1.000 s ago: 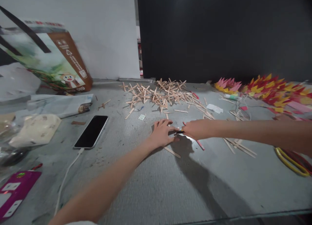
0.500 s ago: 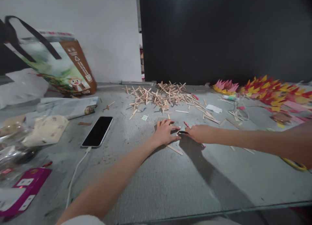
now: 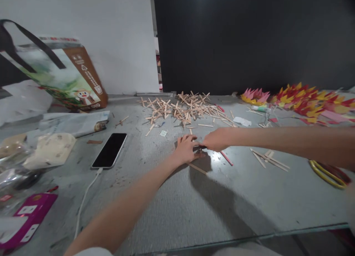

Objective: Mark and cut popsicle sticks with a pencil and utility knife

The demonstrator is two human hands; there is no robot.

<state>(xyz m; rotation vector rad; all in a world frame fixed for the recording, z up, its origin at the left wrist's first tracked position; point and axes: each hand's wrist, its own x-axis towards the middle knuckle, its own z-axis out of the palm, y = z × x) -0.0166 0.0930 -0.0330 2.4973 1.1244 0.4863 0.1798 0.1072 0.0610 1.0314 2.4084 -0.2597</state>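
Note:
My left hand [image 3: 186,149] is down on the tabletop with its fingers bent around a small spot; what is under its fingertips is hidden. A flat wooden craft stick [image 3: 198,169] sticks out below it, and the end of another craft stick [image 3: 190,131] shows just above. My right hand [image 3: 216,139] is closed on a slim dark tool [image 3: 199,147], whose exact kind I cannot make out. The tool's tip reaches between my left thumb and fingers. Below my right hand lies a red pencil [image 3: 227,159], partly covered.
Crossed craft sticks [image 3: 177,110] lie heaped at the back. Loose sticks [image 3: 269,160] and yellow-handled scissors [image 3: 328,176] are at right, below folded paper flowers [image 3: 302,98]. A phone [image 3: 110,150] on a white cable, a purple packet [image 3: 30,215] and a carrier bag [image 3: 69,78] stand left.
My right hand has shifted left and away from me, bringing the dark tool closer in to my left hand. Loose sticks and scissors at right show more. My left hand stays nearly in place.

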